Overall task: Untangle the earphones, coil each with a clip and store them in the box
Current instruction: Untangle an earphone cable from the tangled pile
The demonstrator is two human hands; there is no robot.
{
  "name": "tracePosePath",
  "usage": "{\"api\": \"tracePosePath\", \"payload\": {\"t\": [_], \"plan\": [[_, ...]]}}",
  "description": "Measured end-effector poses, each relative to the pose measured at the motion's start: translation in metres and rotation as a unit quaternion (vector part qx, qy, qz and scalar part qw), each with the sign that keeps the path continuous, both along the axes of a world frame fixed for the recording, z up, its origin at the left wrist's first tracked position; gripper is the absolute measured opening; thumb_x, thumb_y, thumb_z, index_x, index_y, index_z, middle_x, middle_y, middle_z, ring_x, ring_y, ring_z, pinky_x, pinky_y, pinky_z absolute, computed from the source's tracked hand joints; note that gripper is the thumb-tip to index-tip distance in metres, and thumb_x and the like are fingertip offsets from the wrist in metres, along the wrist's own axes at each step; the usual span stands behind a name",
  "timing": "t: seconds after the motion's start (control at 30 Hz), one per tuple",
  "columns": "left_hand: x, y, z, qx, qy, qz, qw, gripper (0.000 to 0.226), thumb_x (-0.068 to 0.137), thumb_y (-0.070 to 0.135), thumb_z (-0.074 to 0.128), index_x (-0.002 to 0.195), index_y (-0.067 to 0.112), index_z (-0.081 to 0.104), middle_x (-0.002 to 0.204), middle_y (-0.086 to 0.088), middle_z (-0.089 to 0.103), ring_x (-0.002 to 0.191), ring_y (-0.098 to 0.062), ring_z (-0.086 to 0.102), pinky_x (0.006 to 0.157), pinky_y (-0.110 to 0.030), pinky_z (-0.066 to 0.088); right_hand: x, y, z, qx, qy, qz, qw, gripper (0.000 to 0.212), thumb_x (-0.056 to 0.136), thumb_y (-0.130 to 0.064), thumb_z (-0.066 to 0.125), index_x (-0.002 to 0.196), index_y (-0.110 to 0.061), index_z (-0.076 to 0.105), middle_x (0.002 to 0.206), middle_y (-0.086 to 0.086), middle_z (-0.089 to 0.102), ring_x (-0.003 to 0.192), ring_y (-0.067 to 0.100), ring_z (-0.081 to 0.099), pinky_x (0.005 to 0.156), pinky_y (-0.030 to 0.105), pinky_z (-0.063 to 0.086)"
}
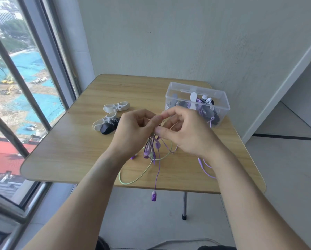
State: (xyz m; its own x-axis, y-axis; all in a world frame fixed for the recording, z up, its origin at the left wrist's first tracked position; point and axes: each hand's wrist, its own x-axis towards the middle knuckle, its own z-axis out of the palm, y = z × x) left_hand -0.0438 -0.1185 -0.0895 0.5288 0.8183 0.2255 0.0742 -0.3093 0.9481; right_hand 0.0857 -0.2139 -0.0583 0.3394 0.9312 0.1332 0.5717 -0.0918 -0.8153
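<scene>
A wooden table (64, 150) fills the middle of the frame, with a big window (16, 87) along the left side and a pale wall (187, 42) behind it. On the right back part of the table stands a clear plastic box (223, 101), and inside it lie already some coiled earphones, white, purple and dark ones. At the centre of the frame the left hand (131, 134) and the right hand (185, 130) meet above the table, and both have the fingers curled and pinch the tangled earphones (153, 147) at the top of the bundle. The purple and light green cables hang down from the fingers onto the table, and one purple earbud (154, 196) dangles below the near table edge. Exactly which cable each hand holds I cannot tell, because the fingers cover the knot. In the centre left of the frame, on the table, lie two white clips (116, 106) and one black clip (108, 127), near to each other and apart from the hands.
</scene>
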Motion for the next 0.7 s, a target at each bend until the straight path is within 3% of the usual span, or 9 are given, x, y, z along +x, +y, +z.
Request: {"api": "tracePosePath", "payload": {"t": [0.13, 0.27, 0.37, 0.5, 0.6, 0.7], "plan": [[-0.0005, -0.0006, -0.0003, -0.003, -0.011, -0.008, 1.0, 0.021, 0.096, 0.019, 0.066, 0.079, 0.007, 0.07, 0.053, 0.006, 0.054, 0.051, -0.01, 0.045, 0.051, -0.021, 0.037, 0.0032, 0.0058, -0.013, 0.043, 0.115, -0.025, 0.992, 0.019, 0.082, -0.016, 0.081, 0.099, -0.015, 0.071, 0.08, 0.003, 0.074, 0.062, 0.011, 0.062, 0.061, 0.033, 0.051], [-0.0027, 0.0002, 0.002, -0.057, -0.044, -0.042, 0.997, 0.016, 0.095, 0.016, 0.066, 0.086, 0.004, 0.07, 0.054, 0.007, 0.057, 0.05, -0.006, 0.049, 0.053, -0.015, 0.041, 0.0027, 0.0074, -0.0144, 0.051, 0.136, -0.046, 0.988, 0.02, 0.081, -0.01, 0.08, 0.097, -0.012, 0.069, 0.08, 0.001, 0.076, 0.058, 0.005, 0.061, 0.064, 0.029, 0.05], [-0.0062, 0.0032, 0.0008, -0.068, 0.005, -0.06, 0.996, 0.008, 0.089, 0.016, 0.074, 0.092, 0.009, 0.072, 0.061, 0.004, 0.063, 0.054, -0.007, 0.052, 0.053, -0.017, 0.04, 0.0053, 0.0088, -0.0134, 0.075, 0.166, -0.075, 0.98, 0.014, 0.085, 0.0, 0.071, 0.094, -0.01, 0.066, 0.074, 0.001, 0.07, 0.065, 0.013, 0.061, 0.068, 0.036, 0.055], [-0.0069, 0.0045, -0.0022, -0.081, 0.023, -0.013, 0.996, 0.007, 0.084, 0.014, 0.078, 0.089, 0.013, 0.073, 0.066, 0.0, 0.064, 0.06, -0.013, 0.053, 0.058, -0.024, 0.043, 0.0053, 0.0084, -0.0114, 0.073, 0.218, -0.068, 0.971, 0.019, 0.088, 0.005, 0.065, 0.093, -0.011, 0.059, 0.077, 0.002, 0.062, 0.064, 0.014, 0.058, 0.059, 0.024, 0.053], [-0.0045, 0.0048, -0.0039, -0.065, 0.021, 0.039, 0.997, 0.003, 0.088, 0.015, 0.074, 0.086, 0.013, 0.072, 0.064, 0.0, 0.063, 0.053, -0.01, 0.056, 0.056, -0.023, 0.046, 0.0068, 0.0089, -0.0125, 0.066, 0.24, -0.06, 0.967, 0.017, 0.092, 0.004, 0.063, 0.095, -0.012, 0.056, 0.082, 0.006, 0.062, 0.068, 0.019, 0.066, 0.061, 0.032, 0.057], [-0.0019, 0.0037, -0.0039, -0.077, 0.028, 0.058, 0.995, 0.015, 0.095, 0.021, 0.064, 0.088, 0.01, 0.07, 0.077, -0.004, 0.068, 0.054, -0.01, 0.062, 0.06, -0.028, 0.05, 0.0081, 0.0091, -0.0129, 0.056, 0.228, -0.051, 0.971, 0.011, 0.098, 0.001, 0.055, 0.097, -0.01, 0.054, 0.091, 0.009, 0.056, 0.068, 0.023, 0.07, 0.066, 0.041, 0.062]]}}
